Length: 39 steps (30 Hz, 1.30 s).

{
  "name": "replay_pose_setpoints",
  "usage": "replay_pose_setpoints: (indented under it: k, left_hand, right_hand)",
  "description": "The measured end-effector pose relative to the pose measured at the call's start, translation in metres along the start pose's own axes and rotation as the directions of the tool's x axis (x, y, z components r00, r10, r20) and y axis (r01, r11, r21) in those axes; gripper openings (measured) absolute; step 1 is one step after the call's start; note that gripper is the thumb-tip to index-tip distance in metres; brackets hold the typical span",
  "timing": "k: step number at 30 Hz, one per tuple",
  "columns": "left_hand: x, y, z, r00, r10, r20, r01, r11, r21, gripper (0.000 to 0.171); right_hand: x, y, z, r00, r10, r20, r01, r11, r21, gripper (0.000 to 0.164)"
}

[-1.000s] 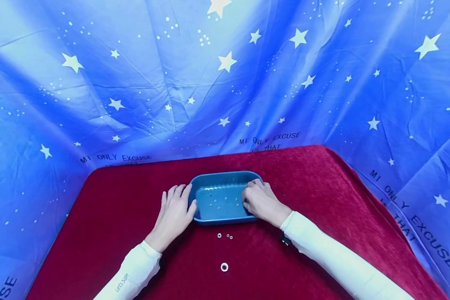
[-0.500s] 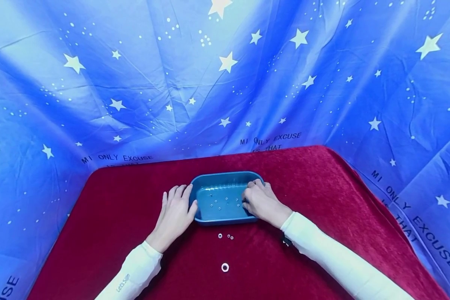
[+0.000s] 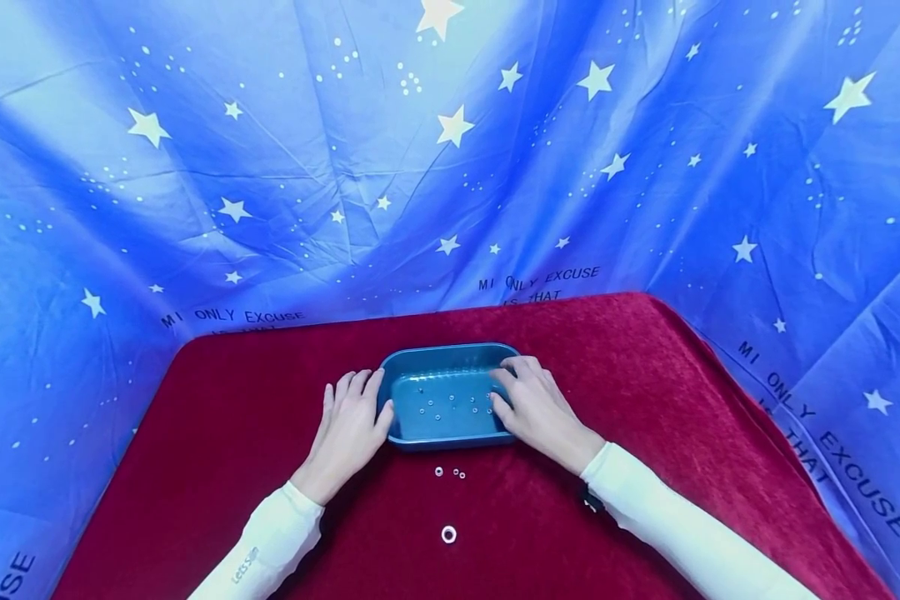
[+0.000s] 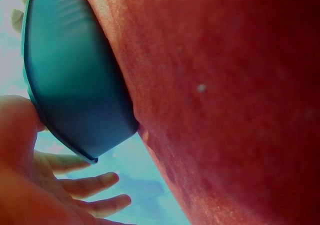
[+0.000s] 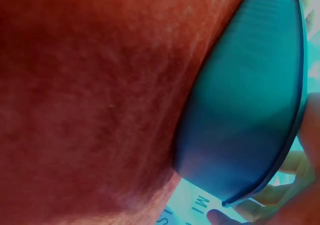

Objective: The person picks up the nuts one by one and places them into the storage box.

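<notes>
A blue rectangular tray (image 3: 450,438) with rounded corners stands on the red cloth, several tiny ring-like metal nuts (image 3: 452,397) scattered over its floor. My left hand (image 3: 351,425) rests at the tray's left end, thumb over the rim and fingers straight along the outside. In the left wrist view that thumb (image 4: 17,120) lies at the rim with the fingers spread below. At the right end, my right hand (image 3: 536,408) reaches over the rim with loose, parted fingers and nothing seen between them. Two nuts (image 3: 489,410) lie just beside its thumb.
In front of the tray, three small nuts (image 3: 439,472) lie on the red cloth (image 3: 607,542). A larger hex nut (image 3: 448,534) lies nearer to me. Behind the table hangs a blue curtain (image 3: 307,167) with white stars.
The right hand's curled fingers have loosened and the hand has drawn back slightly to the right. Two nuts beside its thumb now show. The left hand and tray have stayed put.
</notes>
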<state>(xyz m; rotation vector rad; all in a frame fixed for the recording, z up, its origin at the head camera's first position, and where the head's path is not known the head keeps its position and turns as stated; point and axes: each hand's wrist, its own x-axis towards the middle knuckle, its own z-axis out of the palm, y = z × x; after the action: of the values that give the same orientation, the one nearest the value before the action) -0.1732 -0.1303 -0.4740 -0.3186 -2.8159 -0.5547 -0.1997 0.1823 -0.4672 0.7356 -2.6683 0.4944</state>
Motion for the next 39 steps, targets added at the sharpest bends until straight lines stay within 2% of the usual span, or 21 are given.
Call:
replay_pose_setpoints:
  k: [8, 17, 26, 31, 39]
  left_hand:
    - [-0.001, 0.001, 0.0, 1.0, 0.002, -0.014, -0.002, 1.0, -0.003, 0.061]
    - [-0.001, 0.004, 0.0, 1.0, -0.003, -0.004, 0.003, 1.0, -0.003, 0.061]
    - [-0.002, 0.003, -0.002, 1.0, -0.015, 0.011, 0.015, 1.0, 0.01, 0.061]
    - [-0.005, 0.01, -0.006, 1.0, 0.008, -0.013, -0.008, 1.0, 0.011, 0.058]
    - [-0.015, 0.028, -0.018, 0.995, 0.081, -0.056, -0.08, 0.997, 0.021, 0.053]
  right_hand:
    - [-0.008, 0.002, -0.002, 0.999, 0.022, -0.027, -0.022, 1.0, 0.011, 0.046]
    - [-0.011, 0.008, -0.006, 0.994, 0.109, -0.015, -0.109, 0.994, 0.005, 0.058]
    - [-0.023, 0.018, -0.009, 0.98, 0.196, 0.038, -0.197, 0.98, 0.037, 0.065]
    - [-0.03, 0.021, -0.009, 0.976, 0.211, 0.047, -0.213, 0.976, 0.042, 0.065]
    - [-0.034, 0.023, -0.006, 0.976, 0.213, 0.049, -0.215, 0.976, 0.04, 0.065]
